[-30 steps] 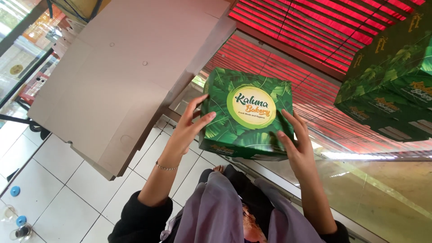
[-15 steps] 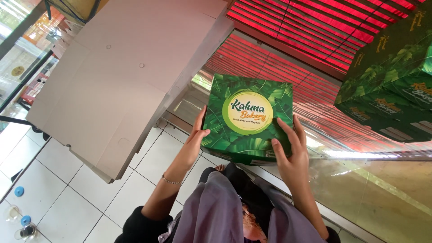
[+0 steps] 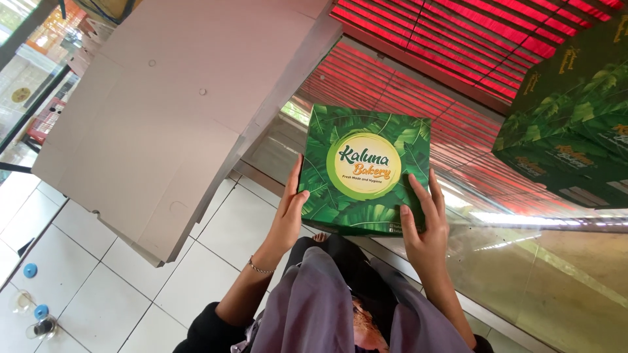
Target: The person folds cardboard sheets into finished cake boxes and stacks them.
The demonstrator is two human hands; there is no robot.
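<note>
I hold a square green box (image 3: 366, 167) printed with leaves and a round pale label, flat in front of me above my lap. My left hand (image 3: 290, 210) grips its left edge, thumb on top. On the box's near right corner rests my right hand (image 3: 424, 225), fingers spread over the lid. A thin bracelet sits on my left wrist. Grey cloth covers my knees below the box.
A stack of large flat cardboard sheets (image 3: 163, 111) leans at the left. More green leaf-printed boxes (image 3: 566, 140) are stacked at the right on a glass counter (image 3: 556, 261). Red slatted blinds (image 3: 458, 39) run behind. Small blue-capped cups (image 3: 39, 320) stand on the white tiled floor.
The box has come slightly nearer and lower, and is now held more level. Both hands have slid toward its near edge.
</note>
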